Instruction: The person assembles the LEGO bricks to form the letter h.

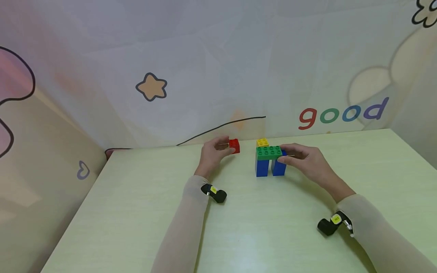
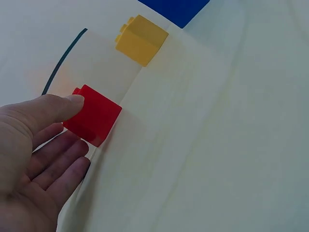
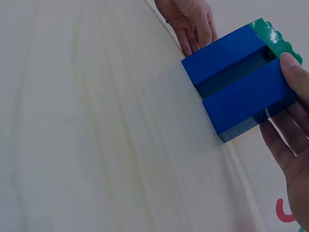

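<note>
My left hand (image 1: 211, 157) pinches a red toy building block (image 2: 99, 118) near the table's back edge, its thumb on the near face and the fingers behind. To the right stands an arch-like structure: a green block (image 1: 268, 153) with studs on top lies across two columns of blue blocks (image 3: 212, 67). My right hand (image 1: 312, 163) grips the upper part of the right blue column (image 3: 248, 104), with the thumb in front and fingers behind it. A yellow block (image 2: 144, 41) sits behind the structure, touched by neither hand.
The pale table (image 1: 239, 242) ends at a printed backdrop (image 1: 211, 76) right behind the blocks. A camera is strapped to each wrist. Both forearms reach across the table from the front.
</note>
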A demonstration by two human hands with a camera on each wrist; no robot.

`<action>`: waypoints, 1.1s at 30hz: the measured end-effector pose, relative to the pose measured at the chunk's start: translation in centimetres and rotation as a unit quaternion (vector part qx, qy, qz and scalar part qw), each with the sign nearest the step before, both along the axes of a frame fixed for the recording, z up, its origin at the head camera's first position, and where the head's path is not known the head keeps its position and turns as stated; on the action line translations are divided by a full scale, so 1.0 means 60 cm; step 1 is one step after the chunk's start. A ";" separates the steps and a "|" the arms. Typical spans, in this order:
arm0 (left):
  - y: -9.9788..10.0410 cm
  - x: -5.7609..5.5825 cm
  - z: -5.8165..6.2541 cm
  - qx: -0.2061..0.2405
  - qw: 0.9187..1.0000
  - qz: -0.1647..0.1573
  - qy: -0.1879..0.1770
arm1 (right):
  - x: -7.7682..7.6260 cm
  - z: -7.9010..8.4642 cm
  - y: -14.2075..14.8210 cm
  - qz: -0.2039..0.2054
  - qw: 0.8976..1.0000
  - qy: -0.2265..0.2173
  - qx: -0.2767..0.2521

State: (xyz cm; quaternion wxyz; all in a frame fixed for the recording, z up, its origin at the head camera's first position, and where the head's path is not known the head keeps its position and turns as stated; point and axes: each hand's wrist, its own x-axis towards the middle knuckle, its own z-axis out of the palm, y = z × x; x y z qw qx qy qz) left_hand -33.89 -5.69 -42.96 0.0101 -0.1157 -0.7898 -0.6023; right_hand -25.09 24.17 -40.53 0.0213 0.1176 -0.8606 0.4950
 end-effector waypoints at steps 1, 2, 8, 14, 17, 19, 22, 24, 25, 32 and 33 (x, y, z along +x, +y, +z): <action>0.000 -0.001 -0.001 -0.001 1.000 0.001 0.001 | 0.000 0.000 0.000 0.000 1.000 -0.001 0.000; 0.000 -0.001 -0.003 -0.003 1.000 0.002 0.002 | 0.000 0.000 0.000 -0.001 1.000 -0.001 0.001; 0.002 -0.005 -0.008 -0.003 1.000 0.008 0.009 | -0.001 0.001 0.000 -0.002 1.000 -0.001 0.003; 0.004 -0.003 -0.007 -0.004 1.000 0.021 0.014 | -0.002 0.000 0.001 -0.002 1.000 0.001 0.005; 0.005 -0.002 -0.006 0.002 1.000 0.021 0.015 | -0.002 -0.002 0.001 -0.003 1.000 0.003 0.005; 0.005 -0.001 -0.005 0.004 1.000 0.020 0.017 | -0.002 -0.002 0.002 -0.002 1.000 0.004 0.004; 0.005 0.002 -0.001 0.004 1.000 0.020 0.016 | -0.002 -0.003 0.002 -0.001 1.000 0.004 0.002; 0.004 0.003 0.001 0.004 1.000 0.017 0.017 | -0.002 -0.003 0.001 0.000 1.000 0.004 0.001; 0.004 0.005 0.004 0.005 1.000 0.016 0.017 | -0.002 -0.003 0.001 0.001 1.000 0.004 0.002; 0.005 0.013 0.023 0.001 1.000 0.000 0.025 | -0.001 -0.003 0.000 0.001 1.000 0.002 -0.002; 0.006 0.014 0.027 -0.003 1.000 0.000 0.025 | -0.001 -0.003 0.000 0.001 1.000 0.002 -0.002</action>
